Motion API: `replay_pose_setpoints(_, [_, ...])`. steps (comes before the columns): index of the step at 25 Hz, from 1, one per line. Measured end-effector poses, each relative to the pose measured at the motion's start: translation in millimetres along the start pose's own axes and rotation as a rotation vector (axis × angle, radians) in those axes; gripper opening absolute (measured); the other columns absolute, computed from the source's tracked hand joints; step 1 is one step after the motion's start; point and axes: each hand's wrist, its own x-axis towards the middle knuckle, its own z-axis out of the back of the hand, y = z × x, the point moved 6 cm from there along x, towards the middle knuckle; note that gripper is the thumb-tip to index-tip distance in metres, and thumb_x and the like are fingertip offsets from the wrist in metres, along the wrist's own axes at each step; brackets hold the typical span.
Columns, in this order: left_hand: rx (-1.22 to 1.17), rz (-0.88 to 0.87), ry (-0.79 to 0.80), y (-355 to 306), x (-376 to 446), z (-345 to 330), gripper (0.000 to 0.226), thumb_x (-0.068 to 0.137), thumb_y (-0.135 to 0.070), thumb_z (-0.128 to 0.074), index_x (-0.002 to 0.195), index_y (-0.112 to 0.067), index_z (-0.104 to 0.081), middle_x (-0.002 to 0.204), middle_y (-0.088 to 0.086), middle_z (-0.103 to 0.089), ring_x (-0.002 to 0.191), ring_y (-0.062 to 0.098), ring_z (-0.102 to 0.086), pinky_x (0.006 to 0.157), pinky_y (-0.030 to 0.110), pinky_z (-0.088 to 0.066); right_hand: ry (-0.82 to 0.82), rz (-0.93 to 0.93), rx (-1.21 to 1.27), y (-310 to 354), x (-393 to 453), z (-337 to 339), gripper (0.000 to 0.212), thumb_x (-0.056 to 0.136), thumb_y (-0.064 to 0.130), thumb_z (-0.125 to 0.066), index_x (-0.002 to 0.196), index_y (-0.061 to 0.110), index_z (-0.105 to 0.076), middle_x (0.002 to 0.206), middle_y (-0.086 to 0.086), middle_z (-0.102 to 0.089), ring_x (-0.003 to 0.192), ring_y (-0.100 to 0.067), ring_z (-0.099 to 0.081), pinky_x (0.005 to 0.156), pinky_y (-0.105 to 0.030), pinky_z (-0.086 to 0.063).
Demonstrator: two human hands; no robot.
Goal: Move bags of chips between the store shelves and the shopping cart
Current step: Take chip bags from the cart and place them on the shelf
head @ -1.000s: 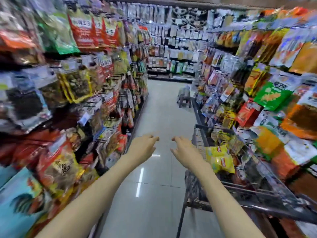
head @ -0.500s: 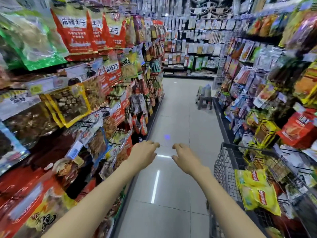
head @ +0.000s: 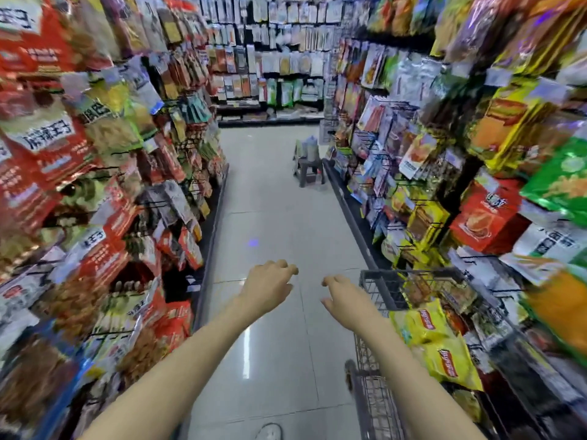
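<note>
1. The yellow chip bags (head: 444, 341) lie piled in the shopping cart (head: 378, 277), which stands hard against the right-hand shelves (head: 495, 173). One bag lies nearer the cart's front and another below it, closer to the person.
2. Those bags look puffed with air and light, I'd say. The film is glossy, so likely slick, and the chips inside will crush if squeezed. A pinch on the crimped top seam or a corner would be the safer hold, rather than a fist round the belly.
3. The left hand (head: 270, 289) hangs out over the aisle floor (head: 273, 217), holding nothing, its fingers (head: 287, 266) loosely curled downward and touching no packet.
4. The right hand (head: 344, 298) is just beside the cart's near-left corner, also bare of any load, fingers relaxed and a little apart. It is close to the bags but not touching them.
5. The cart's wire rim is the edge to mind: a hand going in must lift over it, and a bag coming out must clear it without snagging.
6. Open room lies in the middle of the aisle. The left-hand shelves (head: 104, 192) bristle with hanging packets on wire hooks that jut outward, so a sweeping arm could knock them.
7. Farther down, a small stool (head: 309, 168) with something on it stands near the right shelf base, well apart from the hands.
8. A shoe tip (head: 269, 432) shows at the bottom edge, between the arms.
</note>
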Motion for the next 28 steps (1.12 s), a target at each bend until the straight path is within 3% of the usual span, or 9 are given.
replay_pose_setpoints(7, [0.021,-0.330,0.064,-38,186,-14,0.040,0.100,-0.026,-0.046,0.141,-0.026,-0.046,0.137,0.002,-0.051,0.120,0.029,-0.054,0.092,0.037,-0.044,-0.045,-0.317,0.060,-108,98,24,0.035,0.099,0.027,-0.048,0.132,0.014,-0.047,0.130,-0.008,-0.051,0.122,-0.031,-0.049,0.092,-0.042,-0.045])
replay_pose_setpoints(13, [0.029,-0.610,0.184,-132,262,-67,0.031,0.099,-0.026,-0.048,0.129,-0.022,-0.055,0.124,0.003,-0.059,0.111,0.031,-0.060,0.086,0.039,-0.048,0.013,-0.690,0.130,-215,65,-9,0.036,0.101,0.026,-0.044,0.135,0.014,-0.046,0.134,-0.008,-0.051,0.121,-0.030,-0.050,0.091,-0.043,-0.047])
replay_pose_setpoints(17, [0.052,-0.802,0.286,-208,297,-115,0.042,0.096,-0.016,-0.045,0.136,-0.023,-0.051,0.130,0.005,-0.056,0.113,0.033,-0.059,0.091,0.041,-0.050,0.041,-0.833,0.189,-288,40,-30,0.041,0.101,0.027,-0.047,0.140,0.014,-0.042,0.136,-0.006,-0.049,0.125,-0.029,-0.047,0.091,-0.039,-0.047])
replay_pose_setpoints(22, [0.060,-0.876,0.425,-274,335,-166,0.040,0.096,-0.024,-0.048,0.136,-0.024,-0.047,0.132,0.005,-0.054,0.120,0.031,-0.056,0.094,0.042,-0.049,0.035,-0.971,0.343,-370,23,-53,0.037,0.099,0.023,-0.048,0.136,0.018,-0.045,0.138,-0.006,-0.048,0.123,-0.029,-0.048,0.093,-0.042,-0.048])
replay_pose_setpoints(25, [0.036,-0.875,0.532,-303,348,-202,0.045,0.097,-0.026,-0.049,0.141,-0.031,-0.042,0.138,0.001,-0.049,0.126,0.028,-0.051,0.097,0.042,-0.048,0.023,-1.032,0.388,-405,14,-69,0.034,0.103,0.026,-0.045,0.136,0.019,-0.044,0.135,-0.005,-0.047,0.116,-0.029,-0.051,0.076,-0.034,-0.044])
replay_pose_setpoints(28, [0.013,-0.879,0.617,-322,353,-236,0.051,0.096,-0.021,-0.049,0.145,-0.027,-0.040,0.144,0.002,-0.046,0.131,0.027,-0.046,0.100,0.041,-0.046,0.023,-1.082,0.509,-421,8,-101,0.037,0.103,0.026,-0.045,0.140,0.019,-0.042,0.131,-0.006,-0.050,0.116,-0.028,-0.052,0.079,-0.034,-0.045])
